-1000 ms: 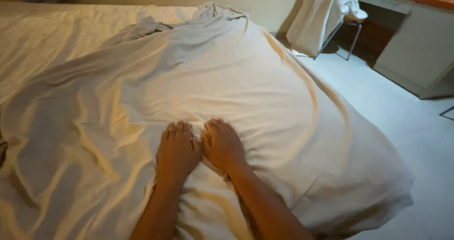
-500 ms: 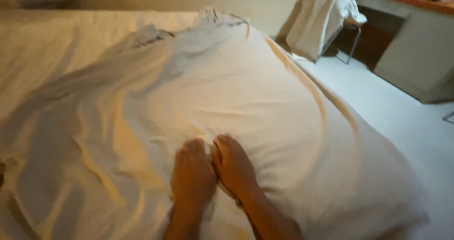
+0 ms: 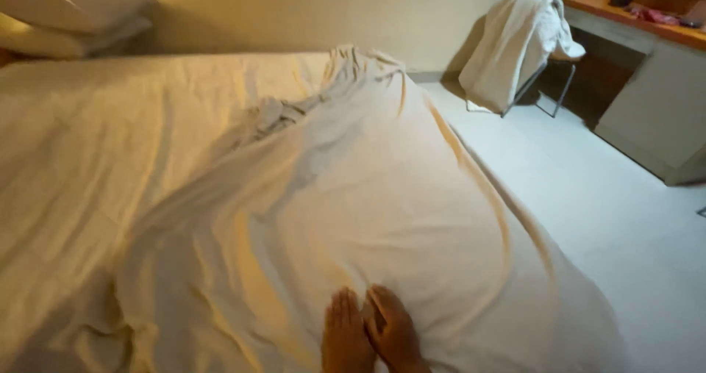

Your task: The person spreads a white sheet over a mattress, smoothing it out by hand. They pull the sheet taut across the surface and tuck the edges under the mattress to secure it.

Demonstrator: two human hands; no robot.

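A white duvet (image 3: 353, 196) lies spread and wrinkled over the right half of a bed (image 3: 110, 138), bunched up at its far end. My left hand (image 3: 346, 336) rests flat on the duvet at the bottom of the view, fingers together and pointing away from me. My right hand (image 3: 393, 329) lies flat beside it, touching it, palm down on the cloth. Neither hand holds anything. My wrists run off the lower edge.
Two pillows (image 3: 66, 20) are stacked at the head of the bed, far left. A metal-legged chair draped with white towels (image 3: 518, 46) stands by the far wall. A wooden desk (image 3: 647, 27) runs along the right. Pale floor (image 3: 625, 219) borders the bed.
The view has tilted up, showing the pillows and more of the room. My hands sit lower in the frame, still pressed side by side on the duvet.
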